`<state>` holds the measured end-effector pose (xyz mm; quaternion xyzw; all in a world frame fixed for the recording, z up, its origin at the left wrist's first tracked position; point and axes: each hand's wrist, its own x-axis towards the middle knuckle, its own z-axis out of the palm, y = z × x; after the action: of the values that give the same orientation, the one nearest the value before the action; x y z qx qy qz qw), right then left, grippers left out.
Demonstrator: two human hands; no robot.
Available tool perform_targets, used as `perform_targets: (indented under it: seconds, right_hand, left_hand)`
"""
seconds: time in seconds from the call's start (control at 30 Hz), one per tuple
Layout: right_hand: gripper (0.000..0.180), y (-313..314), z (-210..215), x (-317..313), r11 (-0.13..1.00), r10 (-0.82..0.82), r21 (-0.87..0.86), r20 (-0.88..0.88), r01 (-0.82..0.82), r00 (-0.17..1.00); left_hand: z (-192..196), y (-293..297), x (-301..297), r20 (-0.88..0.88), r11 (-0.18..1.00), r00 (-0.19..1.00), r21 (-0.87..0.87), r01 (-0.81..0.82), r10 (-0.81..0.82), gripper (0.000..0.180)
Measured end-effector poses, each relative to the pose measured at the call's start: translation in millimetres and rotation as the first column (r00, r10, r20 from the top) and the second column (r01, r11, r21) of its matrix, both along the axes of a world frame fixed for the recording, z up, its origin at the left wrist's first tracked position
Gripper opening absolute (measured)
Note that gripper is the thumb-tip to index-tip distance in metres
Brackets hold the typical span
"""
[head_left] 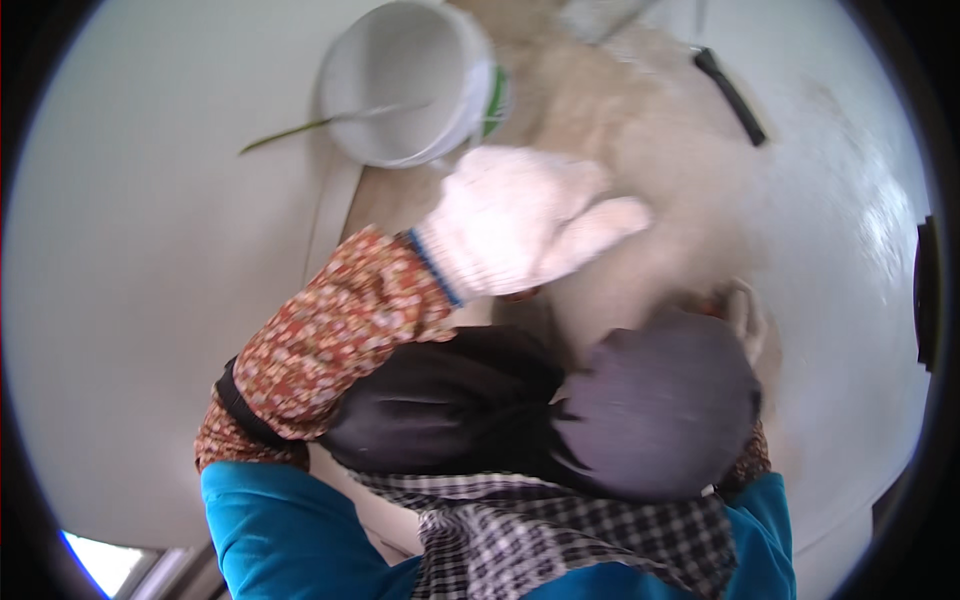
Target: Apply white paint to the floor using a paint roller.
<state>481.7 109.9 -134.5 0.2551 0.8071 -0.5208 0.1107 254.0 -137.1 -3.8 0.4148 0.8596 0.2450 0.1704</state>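
Note:
My left hand (525,220), in a white knitted glove with a blue cuff edge, is raised over the dusty tan floor (670,170), just below a white bucket (455,75). Its fingers curl under and the thumb points right; anything inside the grip is hidden. Low on the right, my right hand (741,318) is gloved too. My grey-clad knee (660,400) hides most of it, and blur smears the rest, so its fingers and anything in them cannot be made out.
Across the bucket's rim leans a thin stick (285,136) with a yellow-green end. A black handle-shaped object (730,97) lies at the upper right. Pale panels (160,250) border the floor at left and right. Clear plastic (610,20) lies at the top.

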Motion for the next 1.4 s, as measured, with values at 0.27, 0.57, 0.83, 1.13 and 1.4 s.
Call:
perform_targets:
  seconds: [0.27,0.57,0.83,1.13,1.4]
  right_hand:
    - [0.018,-4.5,-31.5,-27.0,0.976,-0.182,0.154,0.171,0.156,0.968]
    - [0.014,19.3,-63.2,-42.3,0.767,0.462,0.61,-0.312,-0.198,0.83]
    - [0.011,57.9,-54.2,-1.6,0.639,0.485,0.708,-0.067,-0.301,0.872]
    - [0.001,98.4,-25.9,69.3,0.59,0.047,0.806,-0.09,0.045,0.995]
    - [0.01,54.4,-64.9,-12.2,0.628,0.248,0.775,-0.286,0.071,0.925]
  left_hand:
    - [5.1,-31.1,6.7,0.01,0.994,0.995,-0.027,-0.102,0.102,0.052]
    - [-3.3,-20.5,3.7,0.046,0.999,0.998,-0.046,-0.029,0.032,0.051]
    - [18.2,-5.2,4.8,0.21,0.982,0.968,-0.158,-0.105,0.138,0.05]
    - [-0.3,9.6,1.9,0.25,0.982,0.957,-0.158,-0.106,0.144,0.039]
    - [10.2,31.3,-2.4,0.256,0.984,0.965,-0.179,-0.007,0.054,0.037]
